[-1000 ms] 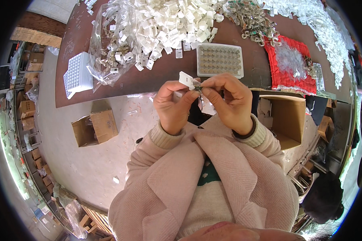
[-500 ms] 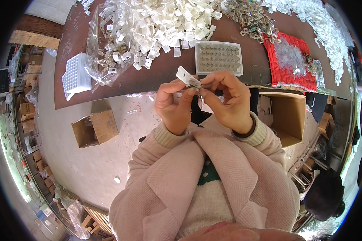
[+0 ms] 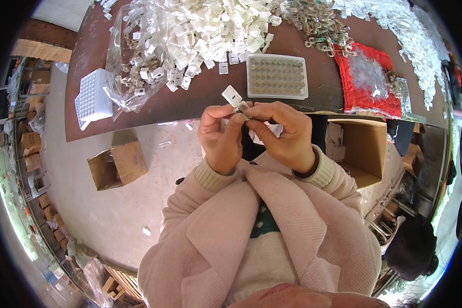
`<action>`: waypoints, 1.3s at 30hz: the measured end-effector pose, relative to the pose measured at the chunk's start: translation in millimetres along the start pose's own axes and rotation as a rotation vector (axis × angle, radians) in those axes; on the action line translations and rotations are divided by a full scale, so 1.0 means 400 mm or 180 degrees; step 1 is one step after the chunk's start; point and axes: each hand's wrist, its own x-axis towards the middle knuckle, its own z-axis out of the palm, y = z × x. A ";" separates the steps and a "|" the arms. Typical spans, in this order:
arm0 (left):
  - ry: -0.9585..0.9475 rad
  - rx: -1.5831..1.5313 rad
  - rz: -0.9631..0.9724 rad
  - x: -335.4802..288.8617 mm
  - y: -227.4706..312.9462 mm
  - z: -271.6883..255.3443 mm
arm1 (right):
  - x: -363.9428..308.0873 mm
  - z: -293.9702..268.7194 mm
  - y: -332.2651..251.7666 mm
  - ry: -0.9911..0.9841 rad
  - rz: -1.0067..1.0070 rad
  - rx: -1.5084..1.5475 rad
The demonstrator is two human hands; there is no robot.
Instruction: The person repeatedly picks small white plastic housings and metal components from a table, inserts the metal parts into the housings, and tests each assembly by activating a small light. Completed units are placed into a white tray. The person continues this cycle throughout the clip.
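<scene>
Between my hands, off the table's near edge, is a small white plastic case (image 3: pixel 232 96) with its flap swung up and a dark slot in it. My left hand (image 3: pixel 222 134) is closed, thumb and forefinger pinching the case from the left. Closed as well, my right hand (image 3: pixel 287 132) has its thumb and forefinger at the case's lower part, on a small part mostly hidden by the fingertips. Just beyond sits a clear tray (image 3: pixel 249 84) with rows of round metal button cells. A large heap of similar white cases (image 3: pixel 215 31) lies farther back.
A brown table (image 3: pixel 138 120) carries a stack of white dimpled trays (image 3: pixel 93 100), a clear plastic bag (image 3: pixel 119 66), a pile of small wired parts (image 3: pixel 318 25), a red cloth (image 3: pixel 349 84) with clear pieces, and more clear pieces (image 3: pixel 416 46). Cardboard boxes (image 3: pixel 129 161) stand below.
My right hand has shifted slightly left and down, its fingers drawn closer over the case. The left hand stays nearly in place, still pinching the case.
</scene>
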 end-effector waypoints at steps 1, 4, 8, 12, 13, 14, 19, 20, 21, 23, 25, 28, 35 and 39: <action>-0.0002 -0.0005 -0.0087 0.001 -0.003 -0.001 | -0.008 -0.002 -0.001 -0.0009 0.0007 -0.0060; 0.0066 0.0015 -0.0524 0.007 -0.010 -0.011 | -0.019 -0.007 0.008 0.0071 -0.0008 -0.0210; 0.0001 -0.0292 -0.0889 0.022 -0.017 -0.036 | 0.000 -0.069 0.059 0.0077 0.0183 -0.0715; 0.0163 0.0067 -0.0952 0.024 -0.020 -0.056 | 0.019 -0.103 0.115 0.0480 -0.0038 -0.1472; 0.0159 0.0132 -0.0958 0.024 -0.023 -0.059 | 0.022 -0.103 0.125 0.0412 -0.0198 -0.1585; 0.0163 0.0069 -0.0978 0.024 -0.026 -0.061 | 0.025 -0.101 0.132 0.0345 -0.0357 -0.1667; 0.0129 -0.0143 -0.1024 0.027 -0.033 -0.065 | 0.043 -0.085 0.153 0.0164 -0.0416 -0.2024; 0.0101 -0.0152 -0.1023 0.028 -0.033 -0.065 | 0.046 -0.084 0.154 0.0117 -0.0360 -0.2052; 0.0085 -0.0167 -0.1030 0.030 -0.033 -0.064 | 0.049 -0.085 0.155 0.0086 -0.0415 -0.2090; 0.0069 -0.0191 -0.1039 0.033 -0.032 -0.062 | 0.055 -0.085 0.154 0.0011 -0.0443 -0.2098; 0.0066 -0.0205 -0.1040 0.038 -0.033 -0.057 | 0.062 -0.084 0.145 -0.0086 -0.0348 -0.2198; 0.0212 -0.0072 -0.1056 0.038 -0.038 -0.043 | 0.063 -0.075 0.115 -0.0021 -0.0285 -0.1675; -0.0048 0.0164 -0.0800 0.036 -0.034 -0.026 | 0.040 -0.049 0.042 -0.0348 -0.0620 -0.1383; -0.0079 -0.0073 -0.0900 0.030 -0.023 -0.024 | 0.039 -0.046 0.037 -0.0146 -0.0642 -0.1228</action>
